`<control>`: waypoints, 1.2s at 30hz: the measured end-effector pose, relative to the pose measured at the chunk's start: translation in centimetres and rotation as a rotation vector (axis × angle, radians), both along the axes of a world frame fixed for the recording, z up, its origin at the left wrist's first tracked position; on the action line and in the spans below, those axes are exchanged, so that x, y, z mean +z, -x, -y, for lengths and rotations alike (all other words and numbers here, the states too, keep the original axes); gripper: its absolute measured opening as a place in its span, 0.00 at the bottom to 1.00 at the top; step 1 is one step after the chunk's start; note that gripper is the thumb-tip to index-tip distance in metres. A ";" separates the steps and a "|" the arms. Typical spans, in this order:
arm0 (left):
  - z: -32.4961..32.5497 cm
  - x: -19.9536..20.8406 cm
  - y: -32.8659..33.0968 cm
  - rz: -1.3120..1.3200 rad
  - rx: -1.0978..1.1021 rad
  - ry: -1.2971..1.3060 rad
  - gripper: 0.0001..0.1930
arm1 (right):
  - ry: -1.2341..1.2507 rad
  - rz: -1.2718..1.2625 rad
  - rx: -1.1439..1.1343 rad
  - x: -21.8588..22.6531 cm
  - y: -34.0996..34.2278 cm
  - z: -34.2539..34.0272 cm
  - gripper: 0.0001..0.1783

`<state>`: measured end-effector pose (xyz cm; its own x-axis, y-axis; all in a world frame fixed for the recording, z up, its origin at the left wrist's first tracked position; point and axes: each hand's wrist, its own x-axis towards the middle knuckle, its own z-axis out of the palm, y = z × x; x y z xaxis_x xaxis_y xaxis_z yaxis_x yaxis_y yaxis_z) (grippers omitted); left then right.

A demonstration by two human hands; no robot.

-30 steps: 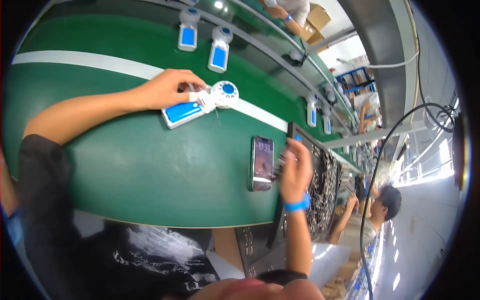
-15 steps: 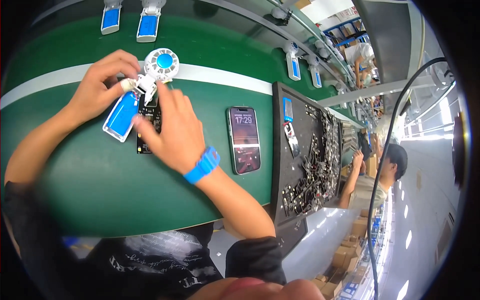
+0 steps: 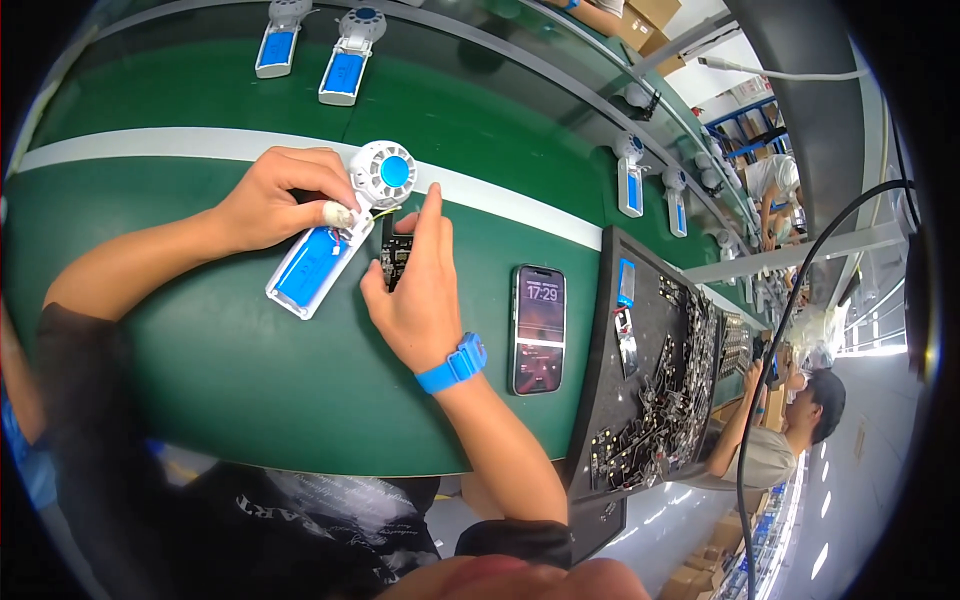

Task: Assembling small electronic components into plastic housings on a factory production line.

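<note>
My left hand (image 3: 275, 205), one fingertip wrapped in white, pinches the neck of a white handheld fan (image 3: 383, 176) lying on the green table. Its handle is opened up and shows a blue battery (image 3: 308, 268) with thin wires and a small white connector near the neck. Just right of the handle, my right hand (image 3: 422, 300) has its fingers stretched out and the thumb apart, with a blue band on the wrist. A black circuit board (image 3: 394, 252) lies beside that hand, partly covered by it; whether the fingers touch it I cannot tell.
A phone (image 3: 538, 330) lies right of my hands. Beyond it stands a dark tray (image 3: 590, 390) heaped with small metal and electronic parts. More opened fans (image 3: 345, 72) lie across the white strip (image 3: 150, 146). At right, a co-worker (image 3: 765, 440) sits behind a hanging black cable (image 3: 745, 450).
The view has shifted, so the table sits lower and further right. My right hand has come away from the fan's neck, its fingers now straighter. The wires at the neck now show.
</note>
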<state>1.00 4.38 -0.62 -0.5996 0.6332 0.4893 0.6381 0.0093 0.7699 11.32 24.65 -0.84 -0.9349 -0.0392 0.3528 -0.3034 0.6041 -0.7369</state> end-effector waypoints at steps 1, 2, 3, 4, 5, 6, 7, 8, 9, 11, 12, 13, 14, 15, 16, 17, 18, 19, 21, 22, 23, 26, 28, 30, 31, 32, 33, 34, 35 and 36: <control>-0.1 0.2 -0.2 0.071 0.012 -0.011 0.06 | -0.003 -0.055 -0.001 -0.3 0.2 -0.1 0.43; -0.3 0.4 -0.3 0.142 0.025 -0.023 0.06 | -0.006 -0.109 -0.002 -0.5 0.5 -0.4 0.41; -0.2 0.3 -0.5 0.146 0.044 -0.023 0.06 | -0.007 -0.159 0.012 -0.8 0.7 -0.3 0.39; -0.2 0.1 -0.5 0.153 0.036 -0.042 0.06 | -0.004 -0.154 0.032 -1.0 0.9 -0.4 0.39; 0.0 -0.1 -0.7 0.161 0.039 -0.060 0.06 | -0.039 -0.182 0.040 -1.1 1.0 -0.3 0.35; 0.2 -0.2 -1.0 0.170 0.044 -0.078 0.06 | -0.071 -0.209 0.050 -1.2 1.0 -0.3 0.32; 0.2 -0.4 -1.1 0.179 0.078 -0.078 0.06 | -0.102 -0.236 0.061 -1.2 1.1 -0.2 0.29; 0.1 -0.6 -1.1 0.190 0.083 -0.091 0.06 | -0.100 -0.225 0.093 -0.8 0.9 0.1 0.29; -0.1 -0.7 -1.2 0.202 0.089 -0.105 0.07 | 0.058 -0.108 0.078 -0.2 0.7 0.4 0.26; -0.4 0.1 -1.8 0.263 0.089 -0.115 0.06 | 0.218 0.039 0.089 0.1 0.1 0.9 0.23; -0.3 0.5 -2.0 0.304 0.052 -0.128 0.06 | 0.259 0.051 0.094 0.1 0.1 1.0 0.24; -0.2 0.7 -2.2 0.313 0.069 -0.135 0.06 | 0.296 0.057 0.086 0.3 0.1 0.9 0.24; -0.1 0.9 -2.4 0.338 0.089 -0.123 0.05 | 0.331 0.062 0.076 0.6 0.2 1.1 0.24; 0.0 1.0 -2.7 0.363 0.108 -0.112 0.05 | 0.324 0.073 0.089 0.7 0.1 1.5 0.24; 0.1 1.0 -2.8 0.388 0.125 -0.101 0.04 | 0.330 0.089 0.078 0.8 0.0 2.0 0.24; 0.2 1.0 -3.0 0.397 0.137 -0.110 0.04 | 0.336 0.104 0.065 1.0 -0.2 2.5 0.25; 0.3 1.1 -2.9 0.354 0.143 -0.098 0.04 | 0.341 0.114 0.050 1.1 -0.2 2.8 0.25; 0.3 1.1 -2.9 0.312 0.150 -0.085 0.04 | 0.332 0.120 0.058 1.1 -0.2 2.9 0.25; 0.2 1.0 -2.9 0.275 0.165 -0.081 0.04 | 0.310 0.079 0.080 0.7 -0.1 2.9 0.26; 0.1 1.0 -2.9 0.231 0.165 -0.084 0.05 | 0.300 0.059 0.091 0.5 -0.1 2.9 0.26; 0.0 0.8 -2.9 0.186 0.162 -0.086 0.05 | 0.293 0.065 0.096 0.2 -0.1 3.0 0.26; -0.1 0.2 -2.9 0.078 0.191 -0.080 0.05 | 0.147 -0.043 0.114 -0.5 -0.1 3.5 0.28; 0.0 -0.1 -2.8 -0.058 0.246 -0.049 0.04 | 0.126 -0.022 0.108 -0.4 -0.2 3.6 0.28; 0.1 -0.1 -2.9 -0.162 0.277 -0.042 0.04 | 0.095 0.012 0.091 -0.1 -0.2 3.7 0.29; 0.2 -0.1 -3.0 -0.268 0.303 -0.030 0.04 | 0.092 0.013 0.095 -0.1 -0.3 3.6 0.29; 0.2 -0.1 -3.0 -0.376 0.329 -0.016 0.04 | 0.080 0.042 0.096 0.0 -0.5 3.5 0.29; 0.2 -0.1 -2.9 -0.377 0.333 -0.018 0.04 | 0.070 0.068 0.095 0.1 -0.6 3.4 0.29; 0.2 -0.1 -2.8 -0.388 0.303 -0.014 0.04 | 0.060 0.094 0.095 0.2 -0.6 3.4 0.29; 0.2 -0.1 -2.7 -0.399 0.273 -0.010 0.04 | 0.058 0.093 0.099 0.0 -0.5 3.3 0.29; 0.3 -0.2 -2.5 -0.409 0.243 -0.005 0.04 | 0.001 0.030 0.097 -0.3 -0.4 3.2 0.29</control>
<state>3.51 4.09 -0.80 -0.4872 0.4953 0.7193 0.8689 0.1926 0.4559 11.69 21.41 -1.18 -0.9367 -0.1297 0.3251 -0.3386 0.5718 -0.7473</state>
